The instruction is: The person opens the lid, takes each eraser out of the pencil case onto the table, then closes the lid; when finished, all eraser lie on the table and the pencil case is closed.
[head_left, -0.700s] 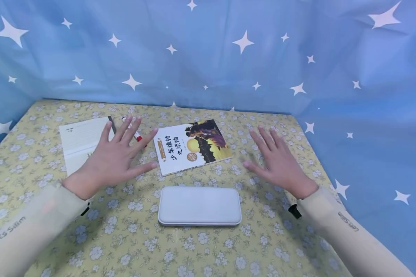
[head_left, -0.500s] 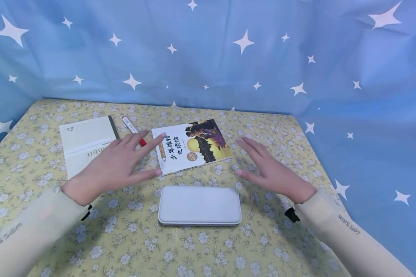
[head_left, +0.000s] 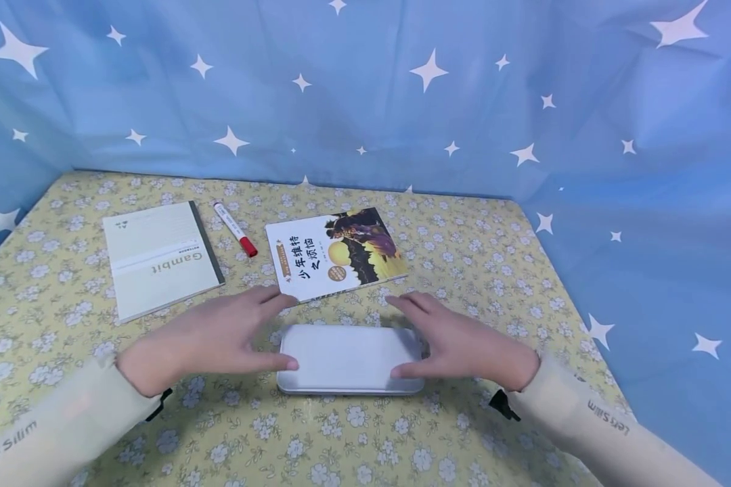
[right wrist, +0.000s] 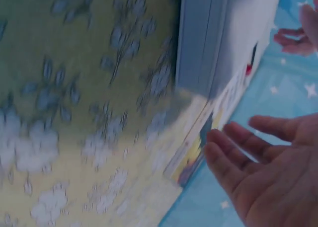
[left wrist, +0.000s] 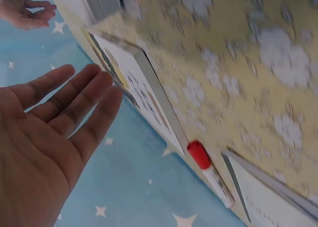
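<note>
A white, rounded rectangular case (head_left: 350, 358) lies near the middle of the table in the head view. My left hand (head_left: 219, 338) is above its left end, fingers extended and thumb apart from them. Over the opposite end hovers my right hand (head_left: 457, 345), likewise with straight fingers. Both wrist views show a gap between the hands and the case, whose grey side (right wrist: 196, 43) is visible in the right wrist view. Neither hand holds anything. Just beyond the fingertips is a paperback book (head_left: 341, 253) with an illustrated cover.
To the left lies a cream notebook (head_left: 161, 260) marked "Gambit". A white marker with a red cap (head_left: 235, 230) sits between notebook and book. The floral tablecloth (head_left: 268, 439) covers the table; a blue star-patterned curtain (head_left: 365, 101) hangs behind and at both sides.
Both hands have come down and inward from spread positions to either end of the case. The notebook and marker, partly covered by the left hand before, now show fully. The case has stayed put.
</note>
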Motion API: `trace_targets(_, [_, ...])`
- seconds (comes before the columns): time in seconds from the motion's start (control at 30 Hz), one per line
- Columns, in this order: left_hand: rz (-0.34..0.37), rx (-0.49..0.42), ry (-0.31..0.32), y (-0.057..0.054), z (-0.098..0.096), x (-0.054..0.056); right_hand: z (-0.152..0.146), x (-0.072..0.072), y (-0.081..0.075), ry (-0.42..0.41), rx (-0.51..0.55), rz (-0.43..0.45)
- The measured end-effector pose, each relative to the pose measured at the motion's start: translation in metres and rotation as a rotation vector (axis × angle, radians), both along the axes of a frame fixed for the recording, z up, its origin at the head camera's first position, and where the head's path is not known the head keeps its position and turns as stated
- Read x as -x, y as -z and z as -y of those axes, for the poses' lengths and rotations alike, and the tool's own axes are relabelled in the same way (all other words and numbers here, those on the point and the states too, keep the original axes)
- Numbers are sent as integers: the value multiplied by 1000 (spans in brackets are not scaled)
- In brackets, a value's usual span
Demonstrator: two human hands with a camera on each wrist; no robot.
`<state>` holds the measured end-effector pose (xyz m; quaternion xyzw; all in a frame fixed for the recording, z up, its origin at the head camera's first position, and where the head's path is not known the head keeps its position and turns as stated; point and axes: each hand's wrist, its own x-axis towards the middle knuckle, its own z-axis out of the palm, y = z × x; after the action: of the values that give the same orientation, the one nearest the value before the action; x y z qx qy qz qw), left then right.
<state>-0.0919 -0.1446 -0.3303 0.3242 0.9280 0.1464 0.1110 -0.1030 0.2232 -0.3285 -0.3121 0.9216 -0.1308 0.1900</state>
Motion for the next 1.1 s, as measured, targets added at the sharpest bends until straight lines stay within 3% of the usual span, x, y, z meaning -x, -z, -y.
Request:
trace_targets(0.13, [66,-23,12,5,-8,-6,6,-8,5,-35,-33,10])
trace_targets(0.33, [113,-22,-2,17,-18,-13,11,-16,14,-92,-56,-47])
trace_targets(0.6, [65,9,-14,28,-26,-17,14,-17,14,-158,-86,-124])
trace_targets(1.1, [74,5,-18,29,-26,-14,14,-20,19,-176,-102,-193])
